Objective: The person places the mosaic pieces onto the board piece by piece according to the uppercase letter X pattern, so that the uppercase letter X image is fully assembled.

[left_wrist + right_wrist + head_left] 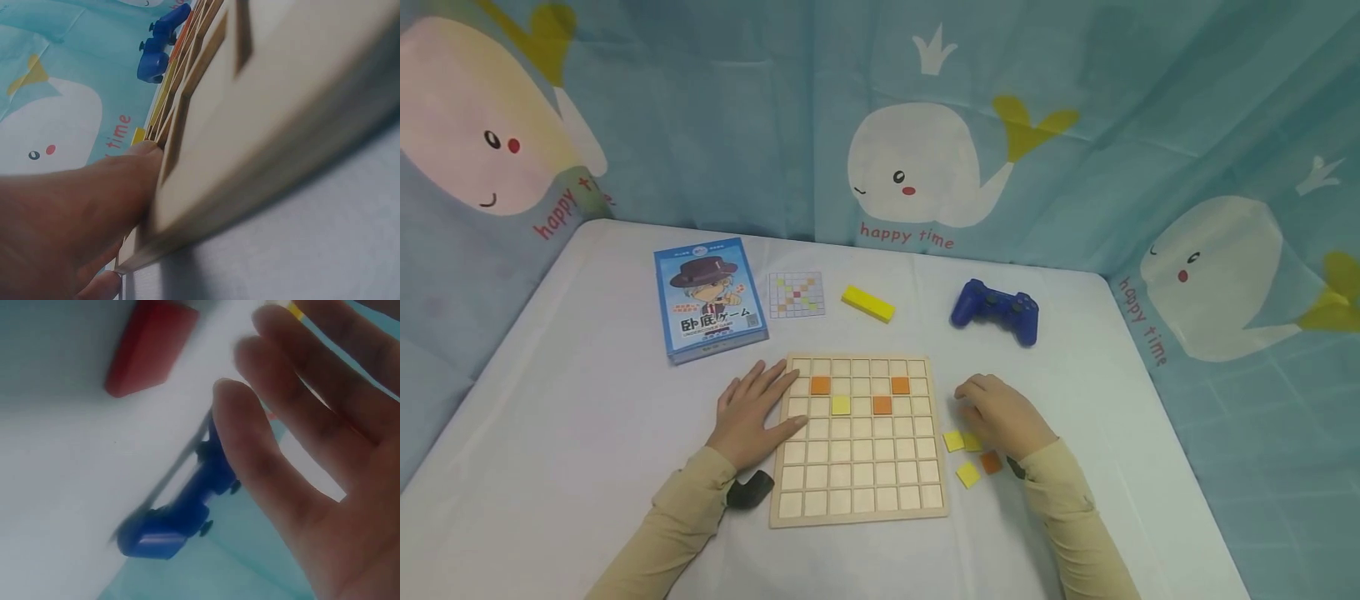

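Observation:
A square wooden grid board lies on the white table. In its upper rows sit a yellow tile and three orange tiles, one being the left orange tile. My left hand rests at the board's left edge with fingers spread, the thumb on the rim. To the right of the board, my right hand hovers near several loose tiles, among them a yellow tile and an orange tile. In the right wrist view its fingers bend loosely, with nothing visible between them; a reddish tile lies below.
Behind the board lie a blue game box, a printed grid card, a yellow bar and a blue game controller. A patterned curtain hangs behind the table.

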A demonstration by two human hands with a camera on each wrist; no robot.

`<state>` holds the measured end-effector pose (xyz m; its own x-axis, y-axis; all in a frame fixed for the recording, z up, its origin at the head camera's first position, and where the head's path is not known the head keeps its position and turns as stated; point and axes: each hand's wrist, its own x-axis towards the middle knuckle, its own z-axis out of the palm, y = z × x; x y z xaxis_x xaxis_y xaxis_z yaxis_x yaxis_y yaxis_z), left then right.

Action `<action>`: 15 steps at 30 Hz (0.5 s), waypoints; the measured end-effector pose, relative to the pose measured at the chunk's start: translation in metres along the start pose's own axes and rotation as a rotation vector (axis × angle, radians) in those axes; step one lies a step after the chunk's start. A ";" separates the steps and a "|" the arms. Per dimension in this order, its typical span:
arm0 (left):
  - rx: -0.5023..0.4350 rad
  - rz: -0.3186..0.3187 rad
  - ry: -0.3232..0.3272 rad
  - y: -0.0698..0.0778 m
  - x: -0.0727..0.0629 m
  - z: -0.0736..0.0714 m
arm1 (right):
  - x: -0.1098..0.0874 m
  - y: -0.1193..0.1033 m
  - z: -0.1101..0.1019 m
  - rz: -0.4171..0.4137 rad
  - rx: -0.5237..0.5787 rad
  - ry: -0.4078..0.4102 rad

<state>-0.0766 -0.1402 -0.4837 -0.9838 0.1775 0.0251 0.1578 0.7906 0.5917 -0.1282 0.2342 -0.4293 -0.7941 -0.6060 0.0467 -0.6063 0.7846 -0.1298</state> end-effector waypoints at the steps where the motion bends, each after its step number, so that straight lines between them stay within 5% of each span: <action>1: 0.000 -0.001 0.000 0.000 0.000 0.000 | -0.001 0.000 0.000 -0.003 -0.003 0.006; 15: -0.009 0.006 0.009 0.001 -0.001 -0.001 | -0.011 0.005 0.000 0.117 0.001 -0.039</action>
<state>-0.0753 -0.1403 -0.4821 -0.9836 0.1767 0.0355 0.1625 0.7843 0.5987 -0.1223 0.2450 -0.4309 -0.8572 -0.5150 -0.0074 -0.5096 0.8501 -0.1328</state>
